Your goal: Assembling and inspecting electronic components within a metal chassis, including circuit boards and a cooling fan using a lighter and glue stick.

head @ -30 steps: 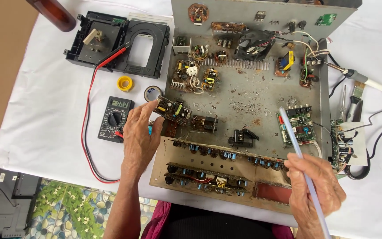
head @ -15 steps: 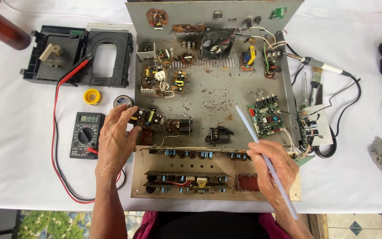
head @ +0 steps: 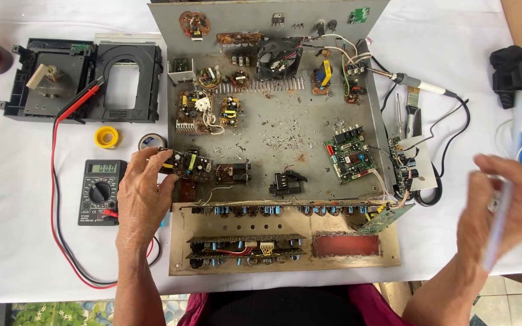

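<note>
The open grey metal chassis fills my view on the white cloth. My left hand pinches the small green circuit board at its left edge; I'd lift it gently, minding wires. My right hand, off the chassis, grips a blurred white rod.

We see our left hand pinching a small circuit board at the left edge of the open metal chassis. Our right hand holds a blurred white rod above the bench, beside the chassis.
</note>
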